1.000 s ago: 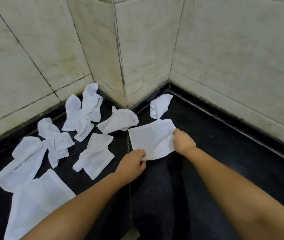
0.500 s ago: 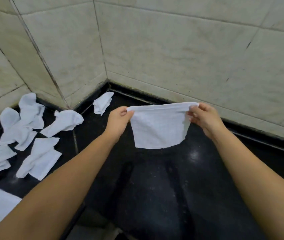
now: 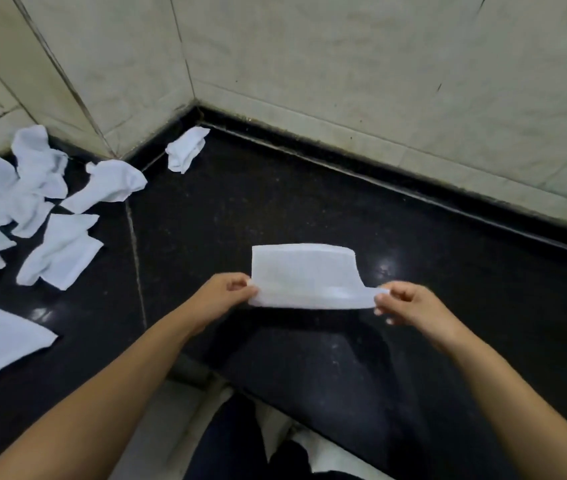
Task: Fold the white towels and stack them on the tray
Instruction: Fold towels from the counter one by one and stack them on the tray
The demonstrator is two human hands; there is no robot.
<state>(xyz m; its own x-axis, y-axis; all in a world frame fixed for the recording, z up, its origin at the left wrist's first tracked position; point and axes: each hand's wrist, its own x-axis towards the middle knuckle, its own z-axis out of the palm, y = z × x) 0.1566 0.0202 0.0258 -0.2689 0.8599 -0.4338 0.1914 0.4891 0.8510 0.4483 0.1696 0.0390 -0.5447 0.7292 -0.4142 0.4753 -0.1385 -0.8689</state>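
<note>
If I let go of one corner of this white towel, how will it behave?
The white towel is probably floppy: its far edge curves between the left hand and right hand. Likely light, since fingertip pinches hold it.

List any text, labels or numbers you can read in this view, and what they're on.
None: no readable text in this view.
The towel held between the left hand and right hand is plain white, with no tag showing.
The loose towels on the counter and the wall tiles bear no print.
</note>
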